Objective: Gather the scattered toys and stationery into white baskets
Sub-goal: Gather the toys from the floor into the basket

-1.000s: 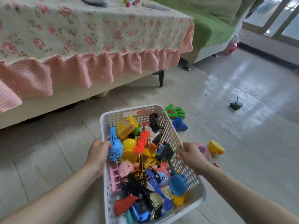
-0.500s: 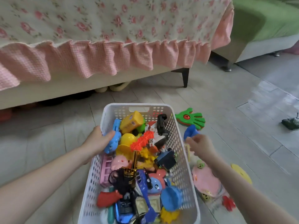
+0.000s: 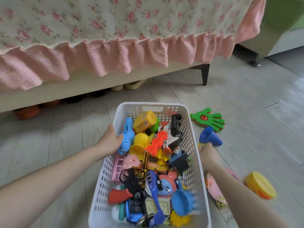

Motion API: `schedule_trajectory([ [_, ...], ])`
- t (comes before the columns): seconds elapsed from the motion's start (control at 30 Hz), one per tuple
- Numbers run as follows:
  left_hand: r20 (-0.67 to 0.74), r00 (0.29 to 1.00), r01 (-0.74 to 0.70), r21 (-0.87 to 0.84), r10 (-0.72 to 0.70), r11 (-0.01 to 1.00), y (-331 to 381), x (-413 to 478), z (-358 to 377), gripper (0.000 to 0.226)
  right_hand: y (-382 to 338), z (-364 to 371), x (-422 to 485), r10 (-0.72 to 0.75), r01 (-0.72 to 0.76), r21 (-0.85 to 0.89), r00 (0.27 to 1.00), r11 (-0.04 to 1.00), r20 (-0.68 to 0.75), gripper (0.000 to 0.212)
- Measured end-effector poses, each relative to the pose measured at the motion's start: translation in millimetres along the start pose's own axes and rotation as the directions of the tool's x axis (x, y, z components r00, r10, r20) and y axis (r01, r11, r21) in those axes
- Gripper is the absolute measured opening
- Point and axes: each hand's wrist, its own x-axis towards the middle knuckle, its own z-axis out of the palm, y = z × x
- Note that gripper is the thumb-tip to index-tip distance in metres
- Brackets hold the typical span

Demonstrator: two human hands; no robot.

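A person's left hand grips the left rim of a white basket on the tiled floor, fingers curled over the edge and pressed against a blue animal toy inside, apparently to keep the basket from sliding while the other hand works. The right hand reaches outside the basket's right wall toward a blue cone toy; motion blur hides whether its fingers are closed on the cone or only arriving at it.

The basket is heaped nearly to the brim with plastic toys, among them a yellow truck and an orange gear strip. Scattered toys remain on the floor to its right: a green hand clapper just beyond the cone, a pink toy partly hidden under the right forearm, and a yellow disc toy further out. No stationery can be made out.

A bed with a floral, pink-frilled cover stands behind. The crowded basket, not the floor, looks the likelier obstacle.
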Motion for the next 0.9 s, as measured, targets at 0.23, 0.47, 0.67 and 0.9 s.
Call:
schedule_trajectory([
  [0.23,-0.207,0.977,-0.047,0.023,0.051,0.999,-4,-4,14,0.032,-36,-54,-20,-0.151,0.242,0.285,0.940,0.928,-0.307,0.024],
  [0.47,-0.226,0.968,-0.117,-0.034,0.106,0.993,-7,-10,13,0.034,-115,-25,-75,-0.532,0.531,0.113,0.846,0.840,-0.023,0.030],
  [0.67,-0.229,0.968,-0.117,-0.033,0.106,0.993,-9,-8,14,0.036,-91,-37,-60,-0.382,0.448,0.252,0.884,0.858,-0.271,0.020],
  [0.9,-0.235,0.969,-0.070,0.028,0.075,0.997,-10,-5,12,0.036,37,-54,-29,-0.055,0.048,-0.057,0.988,0.997,-0.141,0.038],
])
